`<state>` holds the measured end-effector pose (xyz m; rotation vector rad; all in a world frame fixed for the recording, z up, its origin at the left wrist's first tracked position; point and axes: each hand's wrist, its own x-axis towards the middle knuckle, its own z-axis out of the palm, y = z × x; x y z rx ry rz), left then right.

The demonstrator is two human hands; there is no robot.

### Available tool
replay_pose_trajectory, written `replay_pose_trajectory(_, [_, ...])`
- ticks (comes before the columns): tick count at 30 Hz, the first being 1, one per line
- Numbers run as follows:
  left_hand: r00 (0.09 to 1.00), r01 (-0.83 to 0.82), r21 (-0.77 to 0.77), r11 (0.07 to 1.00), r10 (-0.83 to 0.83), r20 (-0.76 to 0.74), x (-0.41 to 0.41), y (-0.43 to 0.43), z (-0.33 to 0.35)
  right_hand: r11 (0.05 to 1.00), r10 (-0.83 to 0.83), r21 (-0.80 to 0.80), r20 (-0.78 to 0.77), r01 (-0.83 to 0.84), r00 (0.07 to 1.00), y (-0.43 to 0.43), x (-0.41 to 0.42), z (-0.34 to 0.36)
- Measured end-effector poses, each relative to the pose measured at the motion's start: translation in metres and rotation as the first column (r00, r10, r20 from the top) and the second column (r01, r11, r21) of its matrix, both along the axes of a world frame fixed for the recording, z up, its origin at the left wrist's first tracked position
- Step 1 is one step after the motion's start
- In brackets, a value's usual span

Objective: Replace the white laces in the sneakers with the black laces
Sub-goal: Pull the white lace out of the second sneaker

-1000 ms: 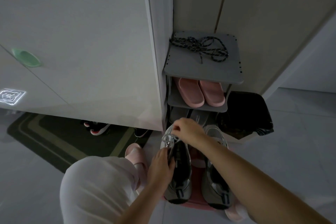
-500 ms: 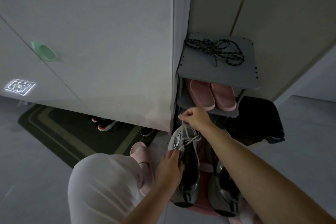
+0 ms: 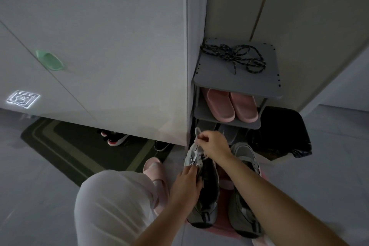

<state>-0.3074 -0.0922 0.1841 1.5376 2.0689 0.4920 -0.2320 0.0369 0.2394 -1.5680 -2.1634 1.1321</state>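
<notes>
Head camera, looking down, and we're in the unlacing stage. The right hand (image 3: 212, 145) has its fingers curled tight, pinching a loop of white lace (image 3: 197, 133) that stands up just above its knuckles. The lace runs back down under that hand into the toe end of the first sneaker (image 3: 205, 205). The left hand (image 3: 186, 182) sits just below the right, its fingers curled onto the sneaker's upper by the eyelets, bracing it.

By my reading, the white lace is only partly out. The next move calls for a steady draw away from the shoe while the left hand pins it down, then working eyelet by eyelet toward the ankle. Yank too hard and the shoe lifts instead of the lace sliding.

The second sneaker (image 3: 243, 217) sits just beside the right forearm, partly under it. Whether it has a lace I cannot tell.

The black laces (image 3: 233, 57) lie well beyond the right hand's fingertips, on top of the grey shoe rack (image 3: 239, 86).

Now the count:
- Two sneakers.
- Two hands, both busy.
- One tangled bundle of black laces; the strands are too knotted to number.
- Two pink slippers (image 3: 232, 108) on the rack's middle shelf, between the right hand and the bundle.
</notes>
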Motion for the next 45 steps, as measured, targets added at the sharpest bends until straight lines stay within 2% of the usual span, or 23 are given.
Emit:
replay_pose_trajectory(3, [1.0,-0.005,0.013,1.0,0.005,0.017,-0.002,0.0,-0.003,0.995,0.078,-0.062,0.037,-0.075,0.996,-0.002,0.008,-0.001])
replay_pose_trajectory(5, [0.993,-0.042,-0.002,0.999,0.042,0.112,-0.003,0.0,-0.002,0.991,0.087,-0.11,0.058,-0.08,0.995,-0.008,0.019,-0.009])
replay_pose_trajectory(8, [0.91,-0.249,-0.042,0.968,0.248,0.332,-0.005,0.01,0.006,0.993,0.039,-0.117,0.057,-0.032,0.998,-0.017,0.036,-0.017])
replay_pose_trajectory(10, [0.873,-0.307,-0.054,0.95,0.304,0.382,-0.007,0.024,0.009,0.996,0.011,-0.086,0.07,-0.005,0.997,-0.025,0.044,-0.02])
replay_pose_trajectory(13, [0.902,-0.275,-0.082,0.958,0.286,0.324,-0.008,0.047,0.012,0.997,0.003,-0.073,0.104,0.004,0.995,-0.039,0.05,-0.027])
replay_pose_trajectory(17, [0.927,-0.302,-0.151,0.941,0.327,0.186,-0.016,0.065,0.007,0.988,0.053,-0.153,0.178,-0.025,0.983,-0.061,0.052,-0.033])
replay_pose_trajectory(19, [0.927,-0.301,-0.143,0.943,0.325,0.188,-0.024,0.075,0.008,0.989,0.058,-0.144,0.246,-0.023,0.968,-0.067,0.051,-0.036])
replay_pose_trajectory(21, [0.853,-0.396,-0.121,0.91,0.413,0.318,-0.032,0.085,0.016,0.991,0.038,-0.137,0.305,0.005,0.952,-0.069,0.05,-0.038])
replay_pose_trajectory(24, [0.588,-0.601,-0.147,0.785,0.56,0.584,-0.048,0.096,0.031,0.992,0.02,-0.126,0.332,0.023,0.943,-0.071,0.049,-0.039])
replay_pose_trajectory(25, [0.564,-0.607,-0.157,0.779,0.561,0.607,-0.051,0.096,0.033,0.992,0.015,-0.123,0.33,0.027,0.944,-0.071,0.049,-0.039])
replay_pose_trajectory(26, [0.596,-0.573,-0.16,0.803,0.543,0.591,-0.052,0.094,0.035,0.992,0.009,-0.124,0.326,0.033,0.945,-0.071,0.049,-0.038])
replay_pose_trajectory(29, [0.815,-0.328,-0.234,0.915,0.399,0.419,-0.035,0.077,0.028,0.989,0.01,-0.143,0.318,0.037,0.948,-0.07,0.048,-0.038])
replay_pose_trajectory(31, [0.876,-0.255,-0.255,0.933,0.334,0.347,-0.024,0.065,0.019,0.989,0.01,-0.147,0.313,0.037,0.95,-0.071,0.048,-0.037])
replay_pose_trajectory(33, [0.885,-0.303,-0.217,0.928,0.358,0.297,-0.025,0.065,0.016,0.988,0.009,-0.152,0.306,0.04,0.952,-0.07,0.049,-0.037])
replay_pose_trajectory(35, [0.831,-0.413,-0.17,0.895,0.447,0.331,-0.035,0.073,0.023,0.985,0.007,-0.167,0.298,0.045,0.955,-0.07,0.049,-0.036])
replay_pose_trajectory(38, [0.611,-0.635,-0.146,0.759,0.608,0.507,-0.059,0.09,0.038,0.984,0.001,-0.171,0.296,0.051,0.955,-0.069,0.049,-0.035])
replay_pose_trajectory(39, [0.571,-0.666,-0.141,0.732,0.623,0.534,-0.065,0.092,0.041,0.984,0.001,-0.169,0.297,0.051,0.955,-0.07,0.048,-0.035])
replay_pose_trajectory(41, [0.596,-0.637,-0.144,0.757,0.602,0.531,-0.069,0.09,0.042,0.985,0.005,-0.165,0.302,0.047,0.953,-0.069,0.048,-0.036])
replay_pose_trajectory(43, [0.701,-0.499,-0.181,0.848,0.517,0.491,-0.061,0.083,0.033,0.986,0.014,-0.16,0.302,0.037,0.953,-0.069,0.049,-0.035])
replay_pose_trajectory(45, [0.832,-0.293,-0.226,0.929,0.364,0.418,-0.044,0.072,0.021,0.988,0.023,-0.155,0.297,0.024,0.955,-0.069,0.049,-0.035])
